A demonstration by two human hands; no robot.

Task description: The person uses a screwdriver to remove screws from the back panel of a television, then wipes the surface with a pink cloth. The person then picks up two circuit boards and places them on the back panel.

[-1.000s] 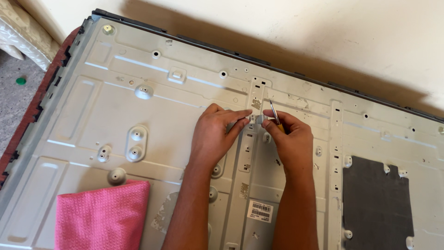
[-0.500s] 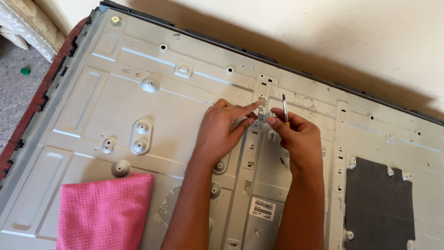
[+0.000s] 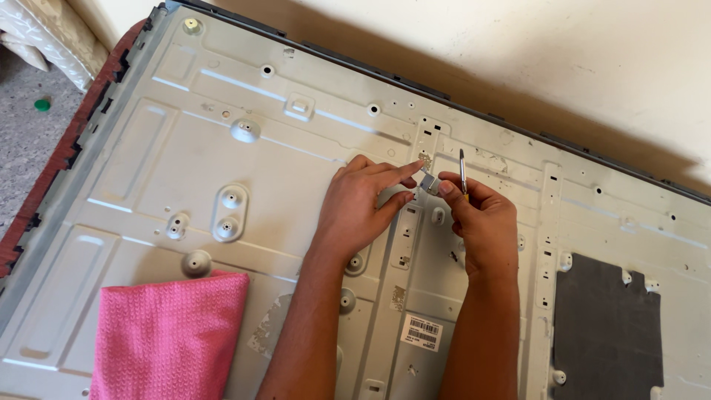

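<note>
Both hands meet near the middle of the large grey stamped-metal back panel [image 3: 222, 141], a little toward its far edge, over a raised vertical rail. The left hand [image 3: 363, 207] pinches a small silvery piece, perhaps a strip of tape or foil [image 3: 428, 182], between thumb and forefinger; the right hand [image 3: 478, 222] touches the same piece with its fingertips while its grip is closed around a thin metal-tipped tool [image 3: 463, 170] that points up toward the far edge.

From where I stand, the risk looks like the little piece tearing or slipping free, since two hands pull on something so small, and the tool's tip sits close to the left fingers, so a slip could nick them or scratch the panel.

The piece itself is tiny, shiny, and lifted partly off the rail; I cannot tell whether one end is attached. A pink textured cloth [image 3: 170, 333] lies at the panel's near left corner, well apart.
</note>
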